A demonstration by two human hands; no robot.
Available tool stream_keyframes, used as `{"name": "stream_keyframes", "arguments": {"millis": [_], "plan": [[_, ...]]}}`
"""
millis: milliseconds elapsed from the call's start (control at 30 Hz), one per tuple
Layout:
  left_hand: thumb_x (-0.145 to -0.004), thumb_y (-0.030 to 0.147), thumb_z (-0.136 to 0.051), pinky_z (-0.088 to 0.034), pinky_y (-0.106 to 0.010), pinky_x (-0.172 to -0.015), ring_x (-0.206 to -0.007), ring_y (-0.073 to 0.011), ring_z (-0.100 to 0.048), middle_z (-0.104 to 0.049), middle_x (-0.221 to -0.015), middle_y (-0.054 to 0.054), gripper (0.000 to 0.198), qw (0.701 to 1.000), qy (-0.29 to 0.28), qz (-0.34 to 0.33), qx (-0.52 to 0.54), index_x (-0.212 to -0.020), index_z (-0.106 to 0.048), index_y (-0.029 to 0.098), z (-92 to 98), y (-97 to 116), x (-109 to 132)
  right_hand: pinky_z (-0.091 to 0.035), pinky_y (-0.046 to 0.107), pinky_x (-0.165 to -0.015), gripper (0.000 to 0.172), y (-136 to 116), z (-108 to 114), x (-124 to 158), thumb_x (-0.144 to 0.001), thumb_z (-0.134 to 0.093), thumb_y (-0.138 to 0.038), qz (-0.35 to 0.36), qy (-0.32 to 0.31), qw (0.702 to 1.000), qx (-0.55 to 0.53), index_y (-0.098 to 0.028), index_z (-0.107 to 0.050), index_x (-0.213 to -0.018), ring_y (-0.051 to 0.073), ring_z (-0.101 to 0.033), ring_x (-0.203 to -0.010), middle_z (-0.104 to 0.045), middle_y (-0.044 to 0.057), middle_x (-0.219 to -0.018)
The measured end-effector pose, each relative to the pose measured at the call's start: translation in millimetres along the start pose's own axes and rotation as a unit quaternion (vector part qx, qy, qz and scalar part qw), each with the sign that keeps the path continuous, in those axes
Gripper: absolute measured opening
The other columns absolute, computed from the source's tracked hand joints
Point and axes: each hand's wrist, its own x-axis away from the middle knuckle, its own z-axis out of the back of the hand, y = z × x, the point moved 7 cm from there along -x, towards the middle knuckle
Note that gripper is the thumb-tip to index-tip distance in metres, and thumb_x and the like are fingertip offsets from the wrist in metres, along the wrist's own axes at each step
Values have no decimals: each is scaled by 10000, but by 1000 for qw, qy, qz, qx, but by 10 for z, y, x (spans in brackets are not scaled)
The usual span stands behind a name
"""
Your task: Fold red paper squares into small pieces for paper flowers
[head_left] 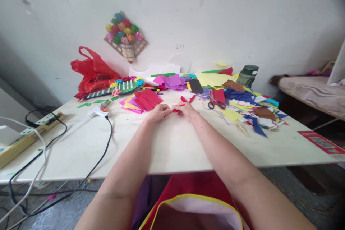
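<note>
Both my hands meet over the middle of the white table (172, 143). My left hand (161, 112) pinches one end of a small piece of red paper (176, 110). The fingers of my right hand (187, 110) are closed on its other end and hide part of it. Just beyond my right hand lie narrow red paper strips (188, 99). Past my left hand is a fanned stack of red, pink and yellow sheets (145, 100). Black-handled scissors (216, 104) rest to the right of my hands.
A white glue gun (98, 111) with a black cord and a power strip (32, 134) are at left. Coloured paper scraps (256, 109) heap at right, near a dark bottle (247, 74). A phone (196, 86), a red bag (94, 72) and paper flowers (126, 82) stand behind.
</note>
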Motion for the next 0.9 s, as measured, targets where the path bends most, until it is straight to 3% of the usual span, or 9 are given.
{"name": "stream_keyframes", "arguments": {"millis": [167, 300, 433, 667, 900], "plan": [[-691, 547, -529, -322, -198, -427, -422, -75, -466, -552, -530, 1, 402, 999, -19, 4, 43, -657, -471, 151, -66, -5, -25, -343, 168, -356, 281, -46, 19, -5, -527, -731, -353, 40, 39, 998, 24, -120, -583, -581, 74, -487, -381, -555, -1, -433], [-696, 514, -550, -355, -200, -458, -438, -75, -483, -557, -530, 6, 374, 996, -1, -28, 79, -672, -471, 149, -55, 59, -29, -349, 171, -354, 285, -58, -4, -16, -545, -713, -367, 51, 52, 997, 17, -120, -572, -566, 75, -495, -374, -582, 11, -460], [-697, 518, -547, -355, -198, -450, -419, -71, -474, -551, -508, 8, 380, 996, 16, -14, 91, -642, -476, 148, -11, 12, -26, -346, 177, -349, 266, -64, 19, -11, -559, -706, -348, 54, 79, 995, 11, -116, -580, -586, 79, -495, -367, -588, 14, -464], [-632, 512, -615, -282, -196, -393, -363, -57, -412, -521, -445, 15, 398, 985, 107, 31, 128, -544, -475, 150, 144, -163, -34, -361, 173, -364, 221, -78, 28, 14, -601, -690, -312, 46, 89, 995, -6, -111, -601, -619, 83, -524, -390, -626, 38, -517], [-631, 539, -602, -267, -194, -371, -325, -47, -366, -484, -415, 20, 423, 959, 211, 29, 184, -522, -460, 156, 327, -258, -30, -350, 162, -358, 196, -92, 46, 11, -653, -655, -290, 43, 99, 994, -24, -108, -602, -604, 78, -532, -393, -634, 47, -521]]}}
